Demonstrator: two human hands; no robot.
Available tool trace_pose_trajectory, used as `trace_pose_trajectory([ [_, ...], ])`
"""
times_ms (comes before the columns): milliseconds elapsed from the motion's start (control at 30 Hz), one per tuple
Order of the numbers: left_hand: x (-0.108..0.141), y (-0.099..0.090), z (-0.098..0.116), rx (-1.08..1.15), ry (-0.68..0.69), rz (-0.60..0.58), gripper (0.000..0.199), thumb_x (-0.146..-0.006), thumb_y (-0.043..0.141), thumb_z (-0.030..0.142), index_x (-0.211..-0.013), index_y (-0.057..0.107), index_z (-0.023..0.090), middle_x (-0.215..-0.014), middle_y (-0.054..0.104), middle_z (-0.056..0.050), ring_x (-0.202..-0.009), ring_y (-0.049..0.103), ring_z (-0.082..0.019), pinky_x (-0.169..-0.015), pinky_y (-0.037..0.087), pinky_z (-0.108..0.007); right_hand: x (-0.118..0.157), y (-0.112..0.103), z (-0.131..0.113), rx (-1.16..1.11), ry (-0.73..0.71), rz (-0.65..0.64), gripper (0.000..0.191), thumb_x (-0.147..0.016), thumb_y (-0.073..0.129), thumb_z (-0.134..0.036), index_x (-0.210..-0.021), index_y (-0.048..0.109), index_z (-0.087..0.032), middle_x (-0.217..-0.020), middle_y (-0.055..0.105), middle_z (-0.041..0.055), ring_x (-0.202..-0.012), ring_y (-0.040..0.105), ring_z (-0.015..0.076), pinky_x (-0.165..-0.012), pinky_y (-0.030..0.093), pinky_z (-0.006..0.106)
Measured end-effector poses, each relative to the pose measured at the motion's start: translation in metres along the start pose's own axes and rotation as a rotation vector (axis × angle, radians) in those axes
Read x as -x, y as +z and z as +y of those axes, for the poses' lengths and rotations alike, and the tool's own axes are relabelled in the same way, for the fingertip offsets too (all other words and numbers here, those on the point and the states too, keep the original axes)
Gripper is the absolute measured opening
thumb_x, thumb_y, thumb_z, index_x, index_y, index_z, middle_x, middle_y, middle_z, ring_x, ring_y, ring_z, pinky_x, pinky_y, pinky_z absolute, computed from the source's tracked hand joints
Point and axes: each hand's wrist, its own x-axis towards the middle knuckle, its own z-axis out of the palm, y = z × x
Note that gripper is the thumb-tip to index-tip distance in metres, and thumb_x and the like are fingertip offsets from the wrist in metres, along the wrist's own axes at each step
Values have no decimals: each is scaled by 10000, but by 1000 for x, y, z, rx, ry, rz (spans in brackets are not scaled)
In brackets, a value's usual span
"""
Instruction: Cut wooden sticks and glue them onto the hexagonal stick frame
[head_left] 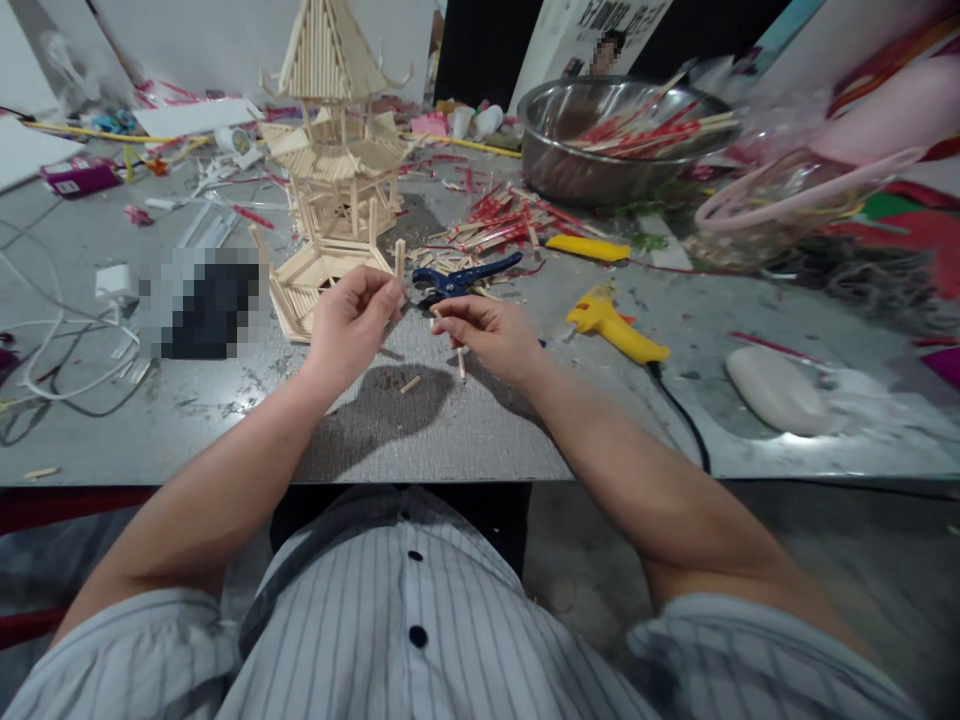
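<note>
My left hand is closed in a pinch beside a hexagonal stick frame; what its fingertips hold is too small to make out. A short wooden stick piece is pinched in my right hand. Just beyond the hands lie dark blue pliers on cut stick pieces. Below the right hand, a short stick is on the table, with another loose piece to its left. Behind the frame rises a tiered pagoda model made of sticks.
A yellow glue gun with a black cord lies right of my right hand, a yellow cutter behind it. Further back are a steel bowl and red-tipped sticks. A white mouse sits at right; white cables are at left.
</note>
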Motion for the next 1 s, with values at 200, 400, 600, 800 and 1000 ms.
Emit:
trace_pose_trajectory([
  [200, -10, -19, 16, -65, 10, 131, 205, -913, 502, 386, -844, 561, 202, -694, 613, 5, -461, 489, -56, -382, 316, -200, -3, 4, -9, 12, 127, -94, 157, -743, 649, -309, -779, 528, -215, -699, 671, 16, -549, 570, 119, -547, 487, 278],
  [400, -18, -42, 5, -3, -36, 156, 25, -825, 582, 192, -805, 574, 179, -640, 562, 31, -393, 399, -27, -354, 290, -200, -11, 9, -40, 178, -1, -115, 109, -721, 613, -227, -725, 506, -208, -724, 649, 13, -624, 569, 127, -603, 443, 275],
  [600, -12, -51, -31, -145, -89, 53, 71, -745, 563, 160, -785, 615, 187, -584, 551, 35, -431, 406, -56, -399, 299, -205, -21, 21, -31, 315, -80, -62, 60, -683, 570, -224, -697, 517, -199, -670, 568, -16, -575, 459, 106, -601, 375, 278],
  [800, 0, -47, -42, -274, -71, -185, 47, -711, 587, 197, -748, 594, 169, -625, 560, 24, -517, 446, -70, -516, 366, -208, -14, 24, -7, 398, -87, -56, 82, -733, 558, -265, -766, 562, -191, -664, 595, 3, -591, 510, 127, -613, 383, 280],
  [1000, 1, -47, -36, -412, -71, -296, 93, -760, 560, 250, -781, 582, 162, -657, 545, 14, -606, 484, -100, -594, 383, -233, -7, 17, -9, 695, -136, -145, 144, -796, 573, -270, -866, 672, -192, -806, 693, 47, -736, 592, 178, -666, 394, 295],
])
